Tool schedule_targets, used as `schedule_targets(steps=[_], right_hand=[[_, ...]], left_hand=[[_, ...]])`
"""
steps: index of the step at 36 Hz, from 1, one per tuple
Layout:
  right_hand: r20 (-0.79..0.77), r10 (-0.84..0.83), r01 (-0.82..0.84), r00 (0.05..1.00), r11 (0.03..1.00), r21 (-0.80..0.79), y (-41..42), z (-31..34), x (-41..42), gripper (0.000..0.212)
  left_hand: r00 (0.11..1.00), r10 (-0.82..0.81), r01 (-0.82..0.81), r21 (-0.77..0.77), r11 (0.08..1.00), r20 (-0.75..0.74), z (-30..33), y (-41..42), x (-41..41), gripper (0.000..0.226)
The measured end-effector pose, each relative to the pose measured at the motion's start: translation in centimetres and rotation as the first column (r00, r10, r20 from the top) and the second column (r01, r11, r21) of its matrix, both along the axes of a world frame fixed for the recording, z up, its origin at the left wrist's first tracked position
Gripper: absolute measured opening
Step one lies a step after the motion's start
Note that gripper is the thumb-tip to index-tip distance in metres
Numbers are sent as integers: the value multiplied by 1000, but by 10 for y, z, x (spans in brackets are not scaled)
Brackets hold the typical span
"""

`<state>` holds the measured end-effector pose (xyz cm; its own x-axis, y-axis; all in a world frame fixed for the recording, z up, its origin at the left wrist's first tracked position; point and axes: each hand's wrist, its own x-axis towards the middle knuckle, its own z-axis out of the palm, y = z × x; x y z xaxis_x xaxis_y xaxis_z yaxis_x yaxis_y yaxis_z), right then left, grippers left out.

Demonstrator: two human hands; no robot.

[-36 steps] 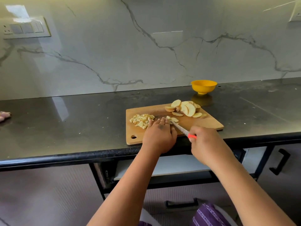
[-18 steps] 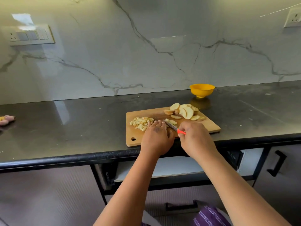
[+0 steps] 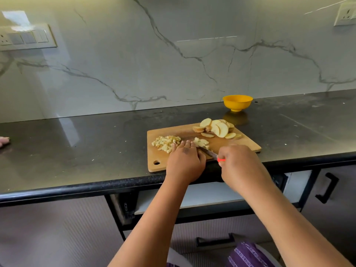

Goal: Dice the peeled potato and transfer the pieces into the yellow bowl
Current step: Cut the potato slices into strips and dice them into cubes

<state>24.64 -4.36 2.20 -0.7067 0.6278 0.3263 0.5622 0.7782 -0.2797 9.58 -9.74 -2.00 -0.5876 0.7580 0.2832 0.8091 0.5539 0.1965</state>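
Two heaps are lying on the cutting board (image 3: 248, 145) — the right hand (image 3: 240, 166), gripping the knife (image 3: 209, 151), is drawing back after chopping, the left hand (image 3: 185, 160) flat-fingered steadying the potato pieces (image 3: 201, 142); the yellow bowl (image 3: 237, 102), behind the board's far right corner, is waiting.

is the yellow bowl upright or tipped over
Upright: the yellow bowl stands on its foot on the countertop, rim level, opening upward.

Wooden cutting board (image 3: 248, 142) smooth, matt; tabletop (image 3: 77, 151) dark polished stone, glossy and reflective; wall (image 3: 173, 54) veined marble-look, glossy; yellow bowl (image 3: 237, 102) smooth plastic-looking; knife (image 3: 211, 153) metal blade, orange plastic-looking handle
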Motion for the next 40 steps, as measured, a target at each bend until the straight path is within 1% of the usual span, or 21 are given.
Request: schedule_targets(steps=[2, 4, 6, 8, 11, 13, 16, 19, 22, 26, 27, 30, 33, 35, 37, 40], right_hand=[[-47, 9, -13, 999, 998, -67, 8, 7, 4, 10], [-131, 11, -25, 991, 994, -103, 12, 10, 3, 8], [-197, 13, -30, 980, 996, -85, 11, 6, -2, 6], [-231, 36, -50, 972, 997, -56, 7, 0, -8, 7], [-217, 59, -70, 974, 996, -47, 2, -7, -16, 10], [-186, 54, -65, 981, 997, -50, 1, -9, -19, 12], [-165, 56, -60, 985, 998, -22, -2, -11, -23, 11], [-187, 51, -48, 981, 999, 18, -4, -12, -27, 8], [-203, 31, -31, 979, 1000, 0, -3, -15, -29, 7], [-164, 38, -38, 986, 999, 3, -5, -15, -30, 8], [-143, 31, -31, 989, 1000, 7, -6, -14, -31, 9], [-69, 21, -18, 997, 999, 31, -13, -11, -37, 17], [19, 25, -26, 1000, 999, 34, -20, -3, -47, 21], [101, -11, 15, 995, 999, -31, -17, 5, -53, 19], [159, -58, 75, 985, 992, -103, -7, 13, -54, 14], [252, -52, 95, 966, 983, -159, 13, 23, -39, 17]], left_hand=[[1000, 0, 0, 34, 999, 18, 0, 0, 0, 60], [997, 1, -7, 69, 998, 78, 2, -2, 0, 65], [993, 4, -13, 77, 997, 120, 6, -5, 0, 69], [993, 9, -18, 80, 997, 114, 7, -7, 0, 63], [994, -4, -8, 108, 994, 113, 5, -7, 0, 44], [992, -14, -2, 134, 991, 122, 4, -6, 0, 37], [993, -22, 4, 157, 988, 114, 1, -4, -2, 34], [996, -21, 7, 160, 987, 85, -5, -1, -5, 39], [998, -18, 8, 168, 986, 57, -9, 0, -7, 42], [999, -15, 9, 189, 982, 30, -9, 0, -6, 57], [1000, -18, 14, 192, 981, 22, -10, 0, -6, 58], [999, -46, 42, 197, 980, 18, -9, 0, -7, 42], [999, -47, 43, 147, 988, 27, -7, 0, -10, 35], [999, -39, 35, 122, 992, 30, -7, 1, -10, 35], [998, -39, 32, 142, 989, 45, -7, 1, -8, 33], [999, -46, 41, 166, 985, 29, -8, -2, -6, 34]])
